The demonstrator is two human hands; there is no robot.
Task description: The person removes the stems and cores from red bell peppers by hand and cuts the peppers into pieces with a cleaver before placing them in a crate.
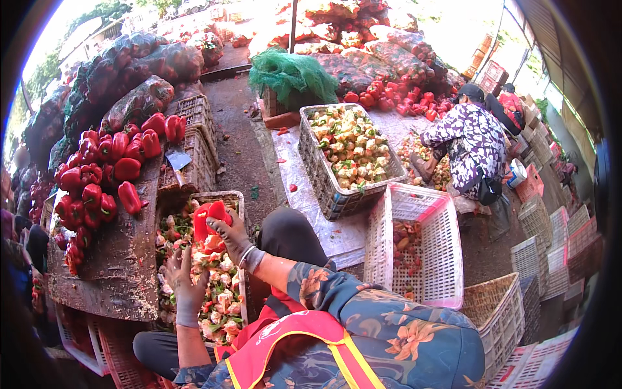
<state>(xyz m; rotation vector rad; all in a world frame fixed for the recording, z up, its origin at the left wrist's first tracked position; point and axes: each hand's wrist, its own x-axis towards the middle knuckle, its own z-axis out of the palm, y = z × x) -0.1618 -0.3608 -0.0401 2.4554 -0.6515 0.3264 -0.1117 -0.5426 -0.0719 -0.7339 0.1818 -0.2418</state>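
Observation:
My right hand point(233, 235), in a grey glove, is closed on a red bell pepper point(208, 219) that looks cut open into pieces. Lower and to the left, my gloved left hand point(186, 288) has its fingers apart and holds nothing. Both hands are above a plastic crate point(241, 272) heaped with pale pepper cores point(223, 303) and green stems. To the left, whole red bell peppers point(103, 168) lie piled on a wooden board point(107, 279). A flat metal blade point(177, 159) rests near the board's far right corner; its handle is not clear.
A crate full of cores point(350, 146) stands ahead, beside a white crate point(424, 249) with some red pieces inside. Another person point(470, 146) crouches at the right. Net sacks of peppers point(363, 65) are stacked behind, and more crates point(495, 305) line the right side.

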